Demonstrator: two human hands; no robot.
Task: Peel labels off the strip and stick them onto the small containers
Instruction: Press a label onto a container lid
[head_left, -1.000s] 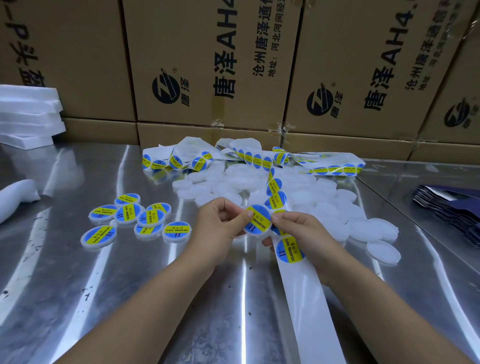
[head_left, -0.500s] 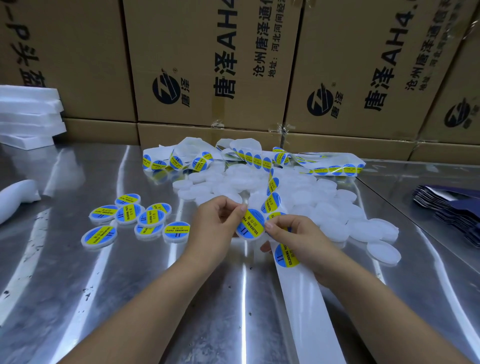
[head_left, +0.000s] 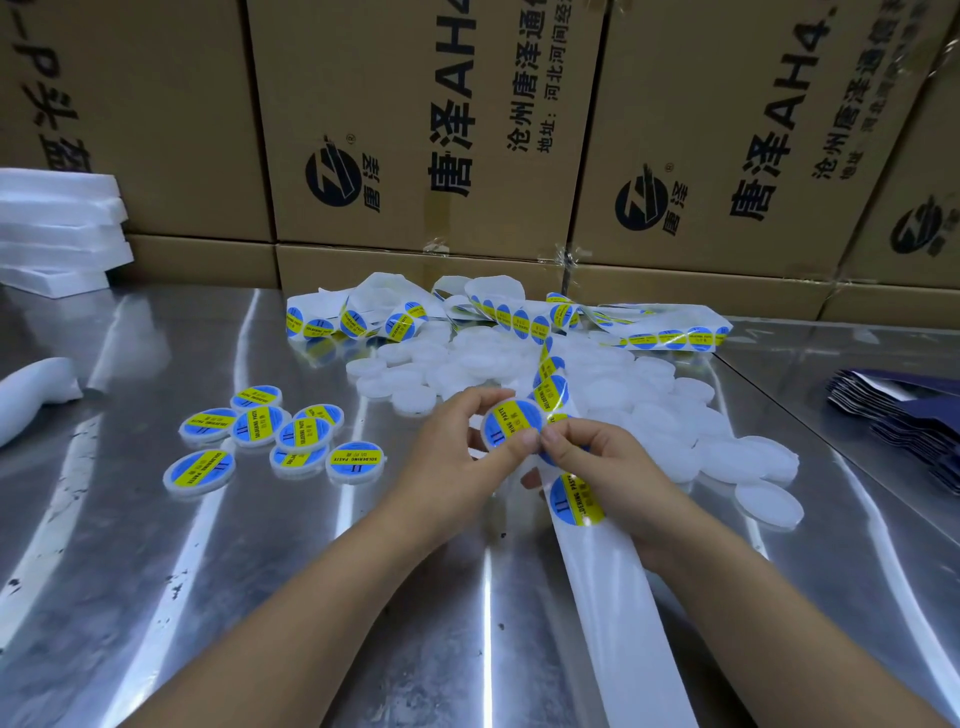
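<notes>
My left hand (head_left: 447, 457) grips a small white round container (head_left: 506, 423) that has a blue and yellow label on its face. My right hand (head_left: 618, 467) touches that container's right edge with its thumb tip and holds the white label strip (head_left: 618, 597), which runs from the back pile through my fingers towards me. One label (head_left: 574, 499) sits on the strip by my right hand. Several labelled containers (head_left: 291, 436) lie to the left. A heap of plain white containers (head_left: 649, 405) lies behind my hands.
The metal table (head_left: 234, 571) ends at a wall of cardboard boxes (head_left: 415, 130). Tangled label strips (head_left: 395, 317) lie at the back. White foam slabs (head_left: 57, 228) and a white object (head_left: 31, 395) sit at the left, with dark blue pouches (head_left: 909, 415) at the right.
The labelled disc between my hands has shifted a little left and up. My hands have closed together on it, and the strip has slid slightly with my right hand.
</notes>
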